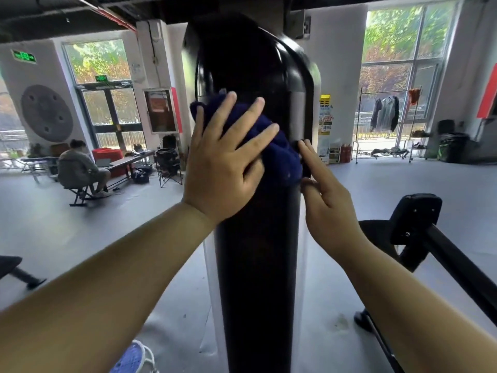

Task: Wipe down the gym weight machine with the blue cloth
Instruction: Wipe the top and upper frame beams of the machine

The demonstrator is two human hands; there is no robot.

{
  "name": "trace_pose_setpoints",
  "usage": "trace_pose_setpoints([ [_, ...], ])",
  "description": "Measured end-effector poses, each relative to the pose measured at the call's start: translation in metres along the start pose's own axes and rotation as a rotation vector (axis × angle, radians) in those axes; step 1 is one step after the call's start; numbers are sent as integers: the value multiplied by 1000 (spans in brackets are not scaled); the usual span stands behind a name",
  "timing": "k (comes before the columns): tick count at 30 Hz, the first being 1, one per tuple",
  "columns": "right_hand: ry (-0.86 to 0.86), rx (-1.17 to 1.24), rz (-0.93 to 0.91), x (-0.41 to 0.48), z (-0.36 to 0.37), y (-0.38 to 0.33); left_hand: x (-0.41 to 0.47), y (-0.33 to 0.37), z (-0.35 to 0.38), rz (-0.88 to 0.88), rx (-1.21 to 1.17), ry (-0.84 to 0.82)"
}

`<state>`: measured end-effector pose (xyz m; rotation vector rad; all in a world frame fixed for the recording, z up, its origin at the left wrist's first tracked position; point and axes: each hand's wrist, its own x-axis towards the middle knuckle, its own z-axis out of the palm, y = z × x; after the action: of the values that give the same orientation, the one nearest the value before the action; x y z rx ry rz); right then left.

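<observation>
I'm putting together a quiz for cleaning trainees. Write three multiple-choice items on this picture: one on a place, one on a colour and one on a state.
1. Where is the blue cloth?
A) in a bucket
B) against the black machine column
C) folded on a shelf

2. What colour is the column's front?
A) black
B) red
C) yellow

3. How does the left hand lie?
A) curled in an empty fist
B) hanging at the side
C) fingers spread flat on the cloth

Answers:
1 B, the cloth is pressed against the column.
2 A, the front is glossy black.
3 C, straight, spread fingers press on the cloth.
</observation>
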<state>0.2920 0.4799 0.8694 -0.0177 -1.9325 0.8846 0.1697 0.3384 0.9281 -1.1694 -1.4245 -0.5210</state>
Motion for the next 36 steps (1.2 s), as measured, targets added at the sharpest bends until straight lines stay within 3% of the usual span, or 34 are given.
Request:
trace_pose_setpoints([
  [3, 3, 0, 29, -10, -1, 0, -54, 14, 14, 126, -25, -73],
  [6, -1, 2, 104, -20, -2, 2, -134, 24, 20, 414, -4, -284],
  [9, -6, -12, 141, -28, 1, -1, -131, 10, 18, 614, -17, -344],
  [11, 13, 4, 164, -31, 6, -5, -95, 2, 15, 542, -16, -220],
  [16, 83, -16, 222, -32, 14, -16, -49, -8, 12, -17, -215, 22],
  [18, 118, -23, 239, -34, 20, -22, -92, 5, 18, -130, -335, -12],
  [21, 192, 4, 271, -37, 38, -26, -184, 38, 25, -242, -440, -189],
  [24, 231, 22, 285, -40, 63, -26, -202, 42, 30, -366, -545, -204],
  [31, 294, 0, 329, -37, 81, -32, -83, 1, 32, -338, -658, 95],
  [36, 226, 154, 401, -41, 68, -38, -167, 16, 50, -231, -601, -56],
])
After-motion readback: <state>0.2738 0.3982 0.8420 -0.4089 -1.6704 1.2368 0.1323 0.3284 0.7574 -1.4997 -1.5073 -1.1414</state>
